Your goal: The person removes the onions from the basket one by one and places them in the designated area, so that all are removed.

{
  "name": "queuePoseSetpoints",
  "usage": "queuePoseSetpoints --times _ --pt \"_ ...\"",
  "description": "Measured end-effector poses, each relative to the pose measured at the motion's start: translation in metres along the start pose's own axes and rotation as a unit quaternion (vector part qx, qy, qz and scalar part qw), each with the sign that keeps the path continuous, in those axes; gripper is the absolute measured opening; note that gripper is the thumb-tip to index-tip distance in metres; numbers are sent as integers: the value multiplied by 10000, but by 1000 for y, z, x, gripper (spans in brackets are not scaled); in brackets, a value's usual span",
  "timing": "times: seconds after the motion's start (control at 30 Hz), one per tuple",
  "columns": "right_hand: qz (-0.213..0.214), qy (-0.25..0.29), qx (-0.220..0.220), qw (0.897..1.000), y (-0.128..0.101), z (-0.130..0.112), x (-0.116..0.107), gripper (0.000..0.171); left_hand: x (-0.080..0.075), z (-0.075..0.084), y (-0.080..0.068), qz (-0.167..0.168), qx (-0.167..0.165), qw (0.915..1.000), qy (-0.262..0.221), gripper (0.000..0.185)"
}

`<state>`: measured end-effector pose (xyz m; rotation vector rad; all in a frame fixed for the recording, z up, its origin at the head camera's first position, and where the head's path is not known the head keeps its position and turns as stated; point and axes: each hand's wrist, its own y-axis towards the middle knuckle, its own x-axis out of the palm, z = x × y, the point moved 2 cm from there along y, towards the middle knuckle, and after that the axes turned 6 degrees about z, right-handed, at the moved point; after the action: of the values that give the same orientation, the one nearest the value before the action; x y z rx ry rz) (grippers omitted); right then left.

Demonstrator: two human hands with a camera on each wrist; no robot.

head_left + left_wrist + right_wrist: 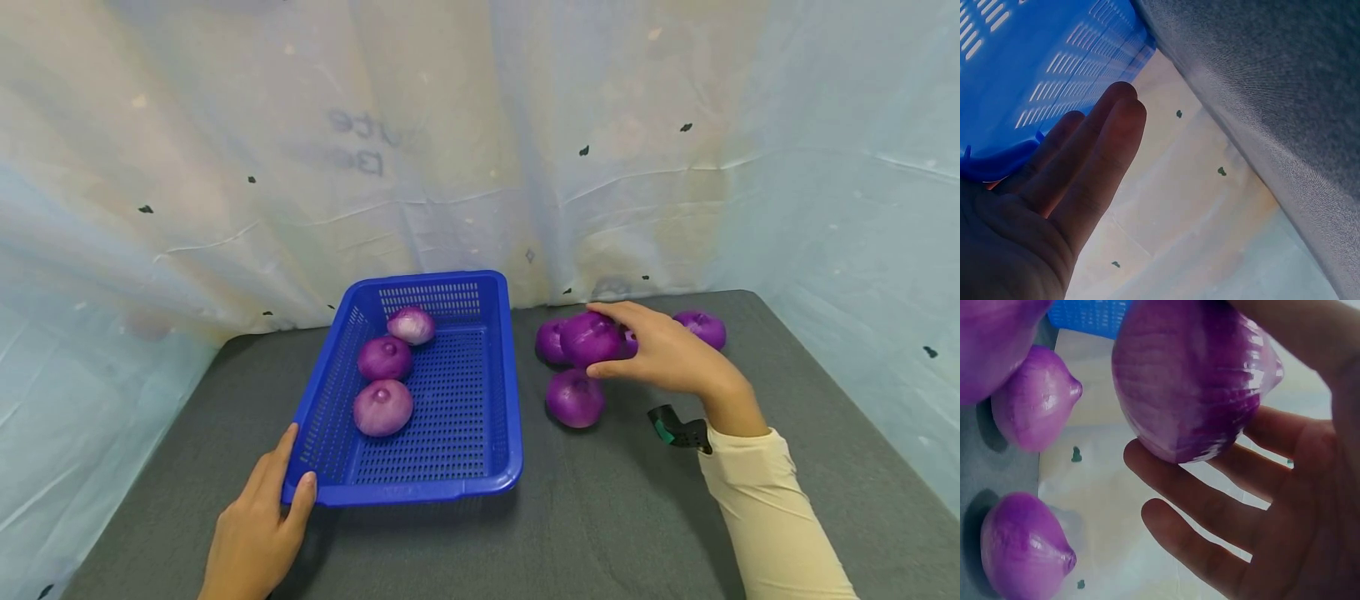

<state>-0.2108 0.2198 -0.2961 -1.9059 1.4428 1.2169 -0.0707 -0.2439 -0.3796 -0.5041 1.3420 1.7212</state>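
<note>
My right hand (624, 343) grips a purple onion (591, 337) between thumb and fingers, just above the grey table (600, 525). In the right wrist view the same onion (1194, 381) sits against my fingers (1210, 487). Three more purple onions lie around it: one behind (550, 341), one in front (574, 398), one to the far right (702, 327). A blue perforated basket (516, 400) to the left holds three onions (384, 358). My left hand (273, 500) rests at the basket's near-left corner, fingers (1097, 156) straight along its wall (1035, 56).
Pale plastic sheeting (480, 150) hangs close behind the table and round both sides. A small black and green device (678, 428) sits at my right wrist. Bare grey tabletop lies in front of the basket and the onions.
</note>
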Motion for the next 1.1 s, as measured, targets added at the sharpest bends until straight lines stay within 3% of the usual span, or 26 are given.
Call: queuePoseSetpoints --times 0.6,1.1 --pt "-216 -166 126 9996 -18 15 -8 90 1 -1 -3 149 196 9992 -310 61" --pt "-513 158 368 9979 -29 45 -5 88 0 -5 0 293 319 9989 -206 61"
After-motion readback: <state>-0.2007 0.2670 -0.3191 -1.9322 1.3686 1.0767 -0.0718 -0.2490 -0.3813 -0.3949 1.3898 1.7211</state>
